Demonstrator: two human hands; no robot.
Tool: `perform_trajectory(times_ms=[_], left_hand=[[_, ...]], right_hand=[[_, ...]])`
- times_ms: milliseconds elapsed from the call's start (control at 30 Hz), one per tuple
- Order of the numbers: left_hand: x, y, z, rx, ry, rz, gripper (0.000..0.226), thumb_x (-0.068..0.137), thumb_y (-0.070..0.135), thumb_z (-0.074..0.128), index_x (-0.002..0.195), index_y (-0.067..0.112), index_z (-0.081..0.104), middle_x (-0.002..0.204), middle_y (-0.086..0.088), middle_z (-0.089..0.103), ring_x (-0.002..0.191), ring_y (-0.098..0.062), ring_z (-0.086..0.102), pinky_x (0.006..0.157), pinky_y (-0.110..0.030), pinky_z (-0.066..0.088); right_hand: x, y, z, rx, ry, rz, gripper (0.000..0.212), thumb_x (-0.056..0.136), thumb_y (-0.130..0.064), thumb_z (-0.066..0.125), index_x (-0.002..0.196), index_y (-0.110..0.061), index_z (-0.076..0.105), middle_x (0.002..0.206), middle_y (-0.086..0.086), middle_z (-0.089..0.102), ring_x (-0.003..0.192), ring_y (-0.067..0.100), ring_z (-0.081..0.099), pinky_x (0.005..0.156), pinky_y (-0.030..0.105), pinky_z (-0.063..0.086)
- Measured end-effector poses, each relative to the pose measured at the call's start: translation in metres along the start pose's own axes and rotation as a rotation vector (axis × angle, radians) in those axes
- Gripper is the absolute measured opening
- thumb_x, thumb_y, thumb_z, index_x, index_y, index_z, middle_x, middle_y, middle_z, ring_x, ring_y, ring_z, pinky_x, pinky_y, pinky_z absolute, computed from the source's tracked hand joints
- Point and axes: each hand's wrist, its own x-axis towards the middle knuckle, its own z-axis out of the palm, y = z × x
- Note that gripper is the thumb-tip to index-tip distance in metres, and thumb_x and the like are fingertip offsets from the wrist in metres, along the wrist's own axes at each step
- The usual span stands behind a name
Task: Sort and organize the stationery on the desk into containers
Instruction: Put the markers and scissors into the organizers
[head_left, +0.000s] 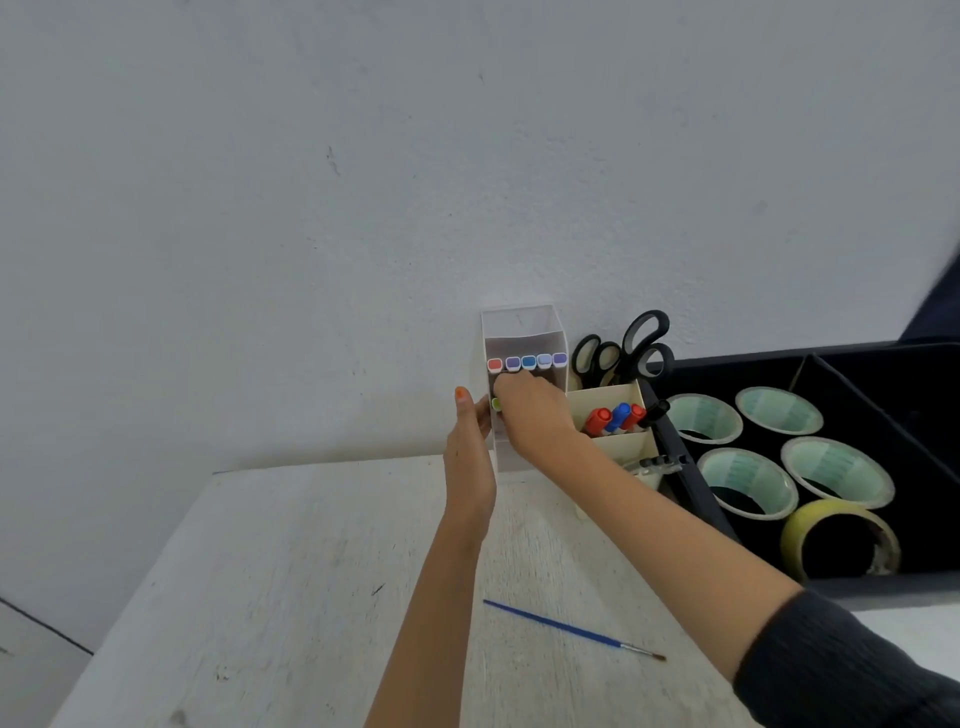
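Note:
A clear marker box (522, 327) stands at the desk's far edge against the wall, holding a row of markers (527, 362) with coloured caps. My left hand (467, 452) rests flat against the box's left side. Reaching into the front of the box, my right hand (530, 415) has its fingers curled over a green-capped marker (496, 404). A blue paintbrush (571, 630) lies loose on the desk near me.
A cream organiser (613, 395) right of the box holds two pairs of black scissors (623, 348) and red and blue markers (615, 418). A black tray (696, 483) at right holds several tape rolls (748, 483). The white desk (285, 597) ends at left.

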Motion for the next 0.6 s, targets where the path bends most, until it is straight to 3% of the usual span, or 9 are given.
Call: perform_trajectory(times_ms=[100,167,267,400,533,600], left_hand=[[-0.004,0.001,-0.001,0.035,-0.03,-0.022,0.06,0.097,0.053,0.016,0.141,0.021,0.041,0.147,-0.002,0.04,0.137,-0.018,0.034,0.114,-0.04,0.018],[-0.009,0.0,-0.002,0.017,0.001,-0.014,0.058,0.096,0.053,0.021,0.146,0.024,0.032,0.151,0.001,0.032,0.139,-0.017,0.029,0.114,-0.037,0.018],[-0.035,0.005,0.004,-0.066,0.084,0.027,0.044,0.1,0.043,0.03,0.138,0.025,0.042,0.131,0.011,0.045,0.127,-0.011,0.04,0.104,-0.028,0.027],[-0.077,0.004,0.018,-0.108,0.121,0.108,0.018,0.1,0.031,0.038,0.105,0.032,0.055,0.101,0.016,0.057,0.106,-0.009,0.052,0.091,-0.026,0.037],[-0.121,-0.011,0.037,-0.06,0.057,0.13,0.022,0.097,0.018,0.044,0.091,0.021,0.066,0.094,0.003,0.068,0.091,-0.009,0.063,0.081,-0.028,0.047],[-0.142,-0.017,0.049,-0.036,-0.015,0.127,0.027,0.094,0.009,0.044,0.083,0.012,0.069,0.083,-0.003,0.07,0.081,-0.013,0.066,0.074,-0.028,0.049]], right_hand=[[-0.007,0.002,0.006,-0.059,0.047,-0.018,0.027,0.091,-0.005,0.055,0.118,-0.003,0.056,0.117,0.013,0.061,0.108,0.026,0.058,0.095,0.033,0.043],[-0.02,0.005,0.009,-0.089,0.117,-0.063,0.039,0.089,-0.006,0.06,0.127,-0.004,0.05,0.128,0.013,0.055,0.121,0.027,0.049,0.107,0.034,0.033],[-0.06,0.012,0.004,0.035,0.235,-0.109,0.055,0.087,-0.002,0.058,0.139,-0.002,0.038,0.139,0.014,0.045,0.132,0.028,0.037,0.113,0.034,0.022],[-0.122,0.033,-0.01,0.346,0.267,-0.054,0.039,0.093,-0.009,0.05,0.132,-0.012,0.051,0.126,0.005,0.057,0.116,0.019,0.05,0.098,0.027,0.038],[-0.178,0.064,-0.005,0.561,0.226,0.018,0.029,0.091,-0.012,0.054,0.115,-0.021,0.065,0.101,-0.007,0.068,0.09,0.005,0.06,0.084,0.028,0.051],[-0.206,0.081,-0.002,0.65,0.185,0.078,0.025,0.088,-0.01,0.057,0.104,-0.024,0.07,0.086,-0.013,0.069,0.079,0.006,0.063,0.076,0.027,0.054]])
